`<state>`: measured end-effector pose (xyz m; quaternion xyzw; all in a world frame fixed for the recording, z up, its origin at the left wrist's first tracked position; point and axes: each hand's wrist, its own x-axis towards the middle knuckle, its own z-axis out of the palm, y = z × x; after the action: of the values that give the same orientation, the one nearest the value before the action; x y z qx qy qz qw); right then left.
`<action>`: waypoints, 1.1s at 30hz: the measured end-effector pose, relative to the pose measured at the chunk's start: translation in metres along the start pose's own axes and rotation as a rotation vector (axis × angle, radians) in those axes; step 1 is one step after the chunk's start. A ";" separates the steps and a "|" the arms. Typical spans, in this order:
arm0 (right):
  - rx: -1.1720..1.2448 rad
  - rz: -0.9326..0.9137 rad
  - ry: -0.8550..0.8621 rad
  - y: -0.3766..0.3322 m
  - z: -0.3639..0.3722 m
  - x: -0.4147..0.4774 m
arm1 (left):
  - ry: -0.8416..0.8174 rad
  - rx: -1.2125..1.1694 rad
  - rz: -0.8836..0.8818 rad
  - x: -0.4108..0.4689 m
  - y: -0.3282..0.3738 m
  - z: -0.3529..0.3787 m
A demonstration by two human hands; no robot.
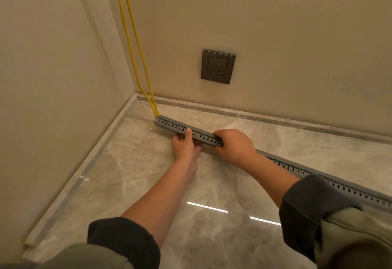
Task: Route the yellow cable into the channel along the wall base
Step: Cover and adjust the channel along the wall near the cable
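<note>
Yellow cable (140, 49): two strands drop side by side down the wall near the room's corner and enter the left end of the grey slotted channel (171, 125). A fleck of yellow also shows through one slot between your hands. The channel lies on the marble floor (148, 184), close to the wall base (265, 118) but apart from it and at a slight angle to it. Your left hand (186, 146) holds the channel about midway along this length, with the thumb hooked over its top and front face and the fingers on the near side, low against the floor. Your right hand (234, 146) grips the right end of the same length, its fingers curled over the top so that the end cap just shows below the knuckles. A further slotted length (297, 168) emerges from behind your right wrist and runs along the floor toward the lower right. Whether it joins the held piece cannot be told, because the hand covers that spot. A dark wall socket (218, 66) sits above the channel. Dark cuffs (123, 241) cover both forearms at the elbows.
</note>
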<state>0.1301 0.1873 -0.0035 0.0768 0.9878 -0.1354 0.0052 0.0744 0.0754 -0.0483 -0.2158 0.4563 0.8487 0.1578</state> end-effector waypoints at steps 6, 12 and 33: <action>0.113 0.014 -0.038 0.003 -0.009 -0.006 | -0.095 -0.004 -0.058 -0.017 -0.023 0.008; -0.008 0.036 -0.045 0.002 0.000 -0.004 | -0.021 0.026 -0.031 -0.017 -0.023 0.010; -0.104 -0.105 0.131 0.002 0.017 -0.020 | 0.109 0.169 0.027 -0.020 -0.026 0.012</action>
<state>0.1499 0.1817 -0.0203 0.0333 0.9944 -0.0788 -0.0628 0.1012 0.0980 -0.0508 -0.2412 0.5371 0.7962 0.1391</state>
